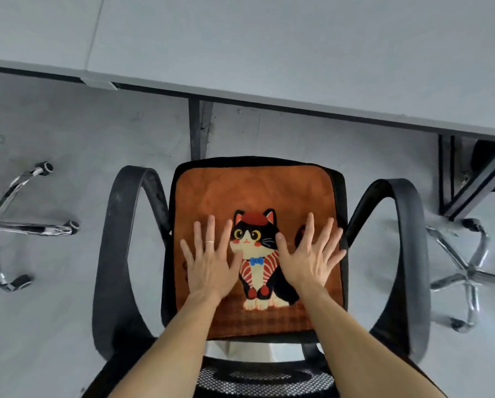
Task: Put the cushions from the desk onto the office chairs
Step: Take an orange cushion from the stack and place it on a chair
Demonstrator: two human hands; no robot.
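Two chrome chair bases beside the office chair.

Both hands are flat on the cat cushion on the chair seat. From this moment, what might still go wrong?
1. The chair stands on a wheeled base, so pressing with the left hand and right hand may roll it away.
2. The cushion nearly fills the seat; its right edge sits against the armrest and may ride up.
3. No other cushion shows on the desk, so remaining work cannot be judged.
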